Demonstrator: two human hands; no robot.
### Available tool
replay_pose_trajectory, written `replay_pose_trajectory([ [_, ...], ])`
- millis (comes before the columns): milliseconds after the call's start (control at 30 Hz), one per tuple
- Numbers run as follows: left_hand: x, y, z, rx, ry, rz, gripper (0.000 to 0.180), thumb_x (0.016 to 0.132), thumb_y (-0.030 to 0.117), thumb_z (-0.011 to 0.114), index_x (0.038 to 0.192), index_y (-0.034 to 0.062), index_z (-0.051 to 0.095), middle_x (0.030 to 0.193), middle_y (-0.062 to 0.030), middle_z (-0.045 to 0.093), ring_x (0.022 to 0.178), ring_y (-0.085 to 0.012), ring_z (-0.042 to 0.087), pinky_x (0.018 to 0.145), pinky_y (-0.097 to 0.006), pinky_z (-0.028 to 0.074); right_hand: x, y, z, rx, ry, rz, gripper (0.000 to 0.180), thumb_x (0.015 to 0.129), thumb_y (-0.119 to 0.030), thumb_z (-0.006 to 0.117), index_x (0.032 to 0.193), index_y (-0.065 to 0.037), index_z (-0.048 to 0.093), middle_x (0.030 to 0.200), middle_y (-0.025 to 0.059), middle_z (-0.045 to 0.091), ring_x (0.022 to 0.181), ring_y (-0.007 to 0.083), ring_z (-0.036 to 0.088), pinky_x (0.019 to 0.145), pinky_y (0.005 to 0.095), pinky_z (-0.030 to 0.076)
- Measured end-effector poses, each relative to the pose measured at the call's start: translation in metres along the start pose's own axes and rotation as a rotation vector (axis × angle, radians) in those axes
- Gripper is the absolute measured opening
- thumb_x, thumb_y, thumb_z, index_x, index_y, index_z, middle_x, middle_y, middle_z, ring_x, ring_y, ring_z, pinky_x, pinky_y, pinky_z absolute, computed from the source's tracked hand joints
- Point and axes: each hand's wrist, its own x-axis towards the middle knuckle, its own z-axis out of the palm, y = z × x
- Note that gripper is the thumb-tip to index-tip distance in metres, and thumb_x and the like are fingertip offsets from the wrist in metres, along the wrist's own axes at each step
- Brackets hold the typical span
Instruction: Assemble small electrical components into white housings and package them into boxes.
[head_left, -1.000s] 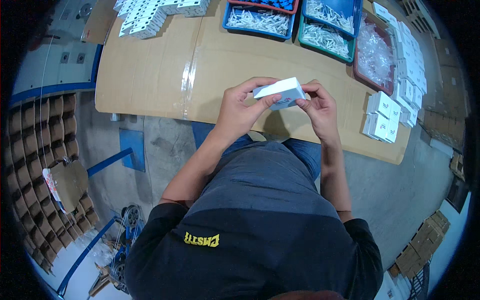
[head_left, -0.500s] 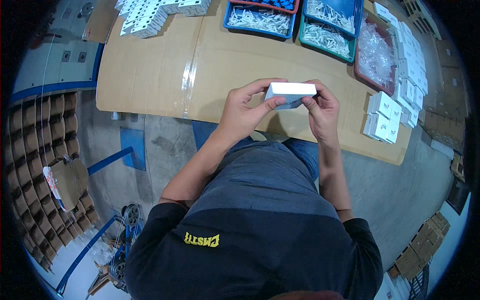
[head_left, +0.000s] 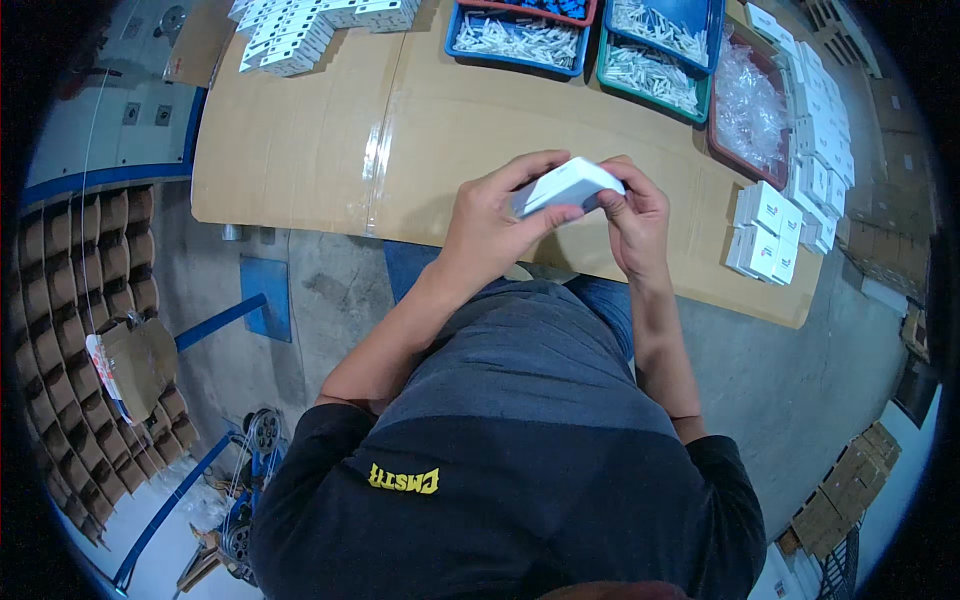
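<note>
A small white box (head_left: pixel 572 184) is held up over the near edge of the cardboard-covered table (head_left: pixel 290 140), tilted with its right end higher in the picture. My left hand (head_left: pixel 490 215) grips its left end, thumb along the near side and fingers behind. At the right end, my right hand (head_left: pixel 638 212) has its thumb and fingers closed on the box. Fingers cover parts of both ends, and the box's underside is hidden.
Stacked white boxes (head_left: pixel 768 235) stand at the table's right side, more white boxes (head_left: pixel 290 40) at the far left. Along the back are a blue tray (head_left: pixel 515 65) and a green tray (head_left: pixel 655 95) of small white pieces, and a red-brown tray (head_left: pixel 745 165) with clear plastic bags.
The white box has turned from level to slanted, its right end now raised in the picture. Both hands shifted slightly and still hold it.
</note>
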Motion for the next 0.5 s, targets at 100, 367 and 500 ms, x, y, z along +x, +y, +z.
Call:
replay_pose_trajectory([
  [100, -0.002, 0.000, -0.004, 0.045, 0.021, 0.023, 0.032, 0.088, 0.013, 0.079, 0.116, 0.0007, 0.072, 0.099, -0.0102, 0.076, 0.093, -0.0139, 0.069, 0.083, -0.030, 0.054, -0.004, 0.010, -0.002, 0.188, 0.036, 0.019, 0.024, 0.092, -0.003, 0.071, 0.115, 0.003, 0.066, 0.111, 0.0066, 0.062, 0.103, 0.0161, 0.060, 0.091, 0.0288, 0.049],
  [367, -0.003, -0.012, -0.014, 0.159, -0.025, 0.014, 0.030, 0.088, 0.012, 0.078, 0.116, 0.0013, 0.072, 0.102, -0.0116, 0.077, 0.096, -0.0151, 0.071, 0.083, -0.031, 0.055, 0.007, -0.020, 0.017, -0.211, 0.002, -0.032, 0.029, 0.090, -0.002, 0.072, 0.118, 0.001, 0.066, 0.112, 0.0070, 0.063, 0.106, 0.0171, 0.060, 0.094, 0.0303, 0.048],
  [500, 0.001, -0.016, -0.011, 0.344, -0.046, 0.217, 0.031, 0.085, 0.012, 0.080, 0.114, 0.0034, 0.073, 0.104, -0.0118, 0.075, 0.095, -0.0222, 0.072, 0.083, -0.035, 0.056, 0.010, -0.017, 0.009, -0.373, -0.166, -0.015, 0.028, 0.088, -0.001, 0.073, 0.116, 0.001, 0.067, 0.114, 0.0078, 0.065, 0.108, 0.0173, 0.061, 0.094, 0.0306, 0.049],
])
